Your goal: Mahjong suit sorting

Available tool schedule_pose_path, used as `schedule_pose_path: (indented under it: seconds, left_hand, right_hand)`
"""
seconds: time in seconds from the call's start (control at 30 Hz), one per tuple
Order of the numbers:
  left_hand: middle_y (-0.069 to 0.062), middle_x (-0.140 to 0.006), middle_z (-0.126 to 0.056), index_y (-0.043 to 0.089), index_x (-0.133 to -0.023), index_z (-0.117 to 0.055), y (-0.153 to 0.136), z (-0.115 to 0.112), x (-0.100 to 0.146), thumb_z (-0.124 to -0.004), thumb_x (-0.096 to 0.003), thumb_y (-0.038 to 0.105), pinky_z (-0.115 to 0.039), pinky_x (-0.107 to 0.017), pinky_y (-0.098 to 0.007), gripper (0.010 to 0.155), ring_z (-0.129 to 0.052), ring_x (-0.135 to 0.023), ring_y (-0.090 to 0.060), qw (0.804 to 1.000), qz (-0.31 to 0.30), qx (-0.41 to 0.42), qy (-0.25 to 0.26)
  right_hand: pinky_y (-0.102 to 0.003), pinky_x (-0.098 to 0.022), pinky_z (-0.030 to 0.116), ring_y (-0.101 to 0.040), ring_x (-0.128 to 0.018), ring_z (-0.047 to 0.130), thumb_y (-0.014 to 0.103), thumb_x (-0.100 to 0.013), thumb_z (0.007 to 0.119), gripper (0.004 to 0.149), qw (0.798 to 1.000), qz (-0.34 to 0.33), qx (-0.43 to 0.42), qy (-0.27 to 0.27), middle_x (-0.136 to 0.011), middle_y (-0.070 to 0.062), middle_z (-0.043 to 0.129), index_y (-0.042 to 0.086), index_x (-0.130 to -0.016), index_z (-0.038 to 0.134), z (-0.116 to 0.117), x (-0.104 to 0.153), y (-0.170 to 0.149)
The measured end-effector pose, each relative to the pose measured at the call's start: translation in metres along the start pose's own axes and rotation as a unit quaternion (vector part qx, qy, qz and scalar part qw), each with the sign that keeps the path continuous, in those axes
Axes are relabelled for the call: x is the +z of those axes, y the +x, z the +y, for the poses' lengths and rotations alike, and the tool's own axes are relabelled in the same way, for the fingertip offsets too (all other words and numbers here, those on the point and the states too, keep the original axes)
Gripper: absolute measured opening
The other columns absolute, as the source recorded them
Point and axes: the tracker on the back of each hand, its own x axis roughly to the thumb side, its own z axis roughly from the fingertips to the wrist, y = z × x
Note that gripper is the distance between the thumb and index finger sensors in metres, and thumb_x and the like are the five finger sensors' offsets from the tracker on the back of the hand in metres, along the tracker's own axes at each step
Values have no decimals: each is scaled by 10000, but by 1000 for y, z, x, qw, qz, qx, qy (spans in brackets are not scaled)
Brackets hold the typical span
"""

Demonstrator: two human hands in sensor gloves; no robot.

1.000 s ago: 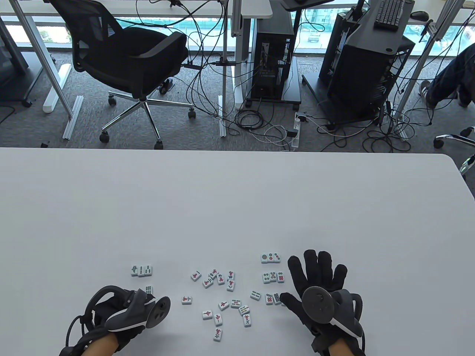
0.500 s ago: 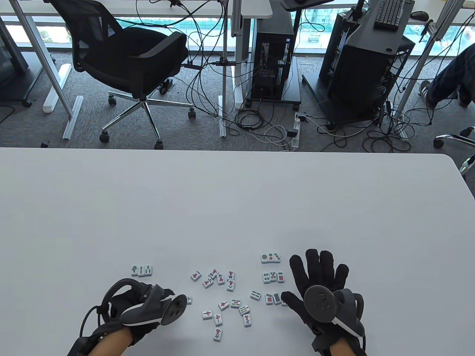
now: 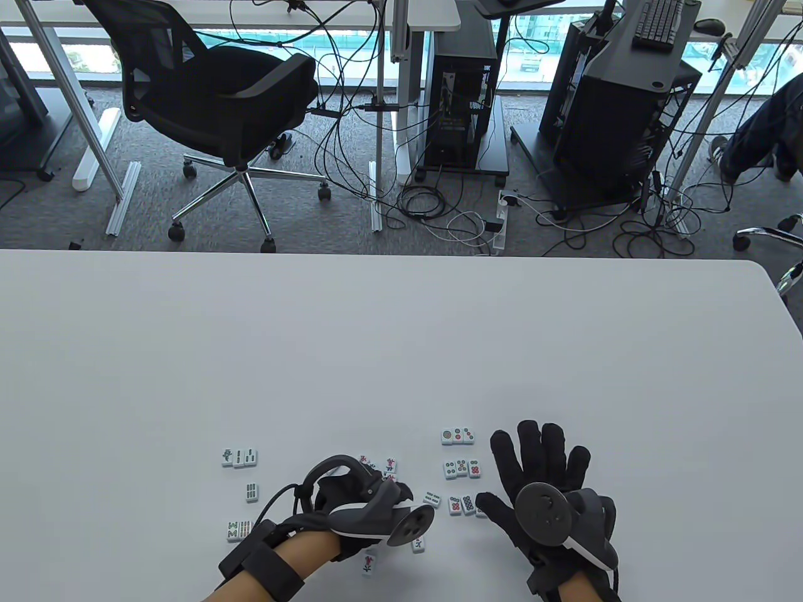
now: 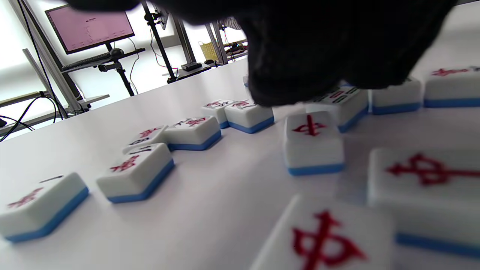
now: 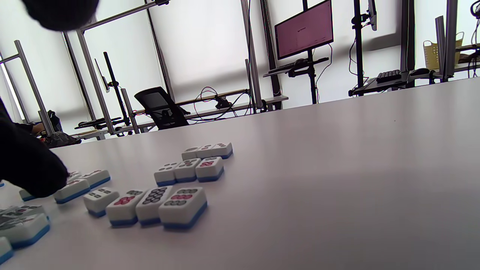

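Hovering over the loose mahjong tiles (image 3: pixel 376 467), the left hand (image 3: pixel 351 501) is hiding its fingers, so its grip is unclear. The right hand (image 3: pixel 539 476) is lying flat, fingers spread, beside the dot tiles (image 3: pixel 462 468).

White table (image 3: pixel 401 326) in foreground; grey carpet floor (image 3: pixel 63 213) beyond; black mesh office chair (image 3: pixel 213 94) upper left; two black computer towers (image 3: pixel 461 100) on wheeled stands; cables (image 3: pixel 439 213) tangled on floor; bright windows behind.
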Motion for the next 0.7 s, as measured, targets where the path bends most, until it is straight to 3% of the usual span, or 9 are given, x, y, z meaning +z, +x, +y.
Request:
schedule_pose_path:
  seconds: [0.37,0.5,0.6,0.7]
  left_hand:
    - [151,-257,-1020,182,-621,-954,-2,-1,-12,-808,-344,544,-848,-120,-327,479,-911,15,-52,999,38,9,-7]
    - [144,-323,-1026,244,-740,-909,-8,12,-6,-846,-341,474,-856,-173,-336,465,-936,-46,-61,999,28,14,19]
    - [128,-336,-1028,330,-859,-808,-7,15,-5,-873,-334,457,-855,-183,-340,543,-938,-60,-65,999,11,-23,-36]
    - [143,-335,-1023,339,-882,-780,0,7,-7,-899,-298,483,-856,-175,-330,613,-931,-55,-51,997,-4,-54,-52]
  right_hand:
    - [-737,-659,74,-433,-996,-39,630,-443,600,824,1000,5,-2,-4,-1139,-92,18,362,-1055,118,-2,0,-2]
    - [-737,-660,74,-433,-996,-39,630,-443,599,825,1000,5,-4,-5,-1140,-92,18,361,-1055,117,-2,0,-2]
    - [-737,-660,74,-433,-996,-38,630,-443,599,824,1000,6,0,-4,-1140,-91,19,362,-1055,117,-2,0,-3]
    - [-737,-660,74,-432,-996,-38,630,-444,599,823,1000,6,-1,-4,-1139,-92,20,362,-1055,116,-2,1,-3]
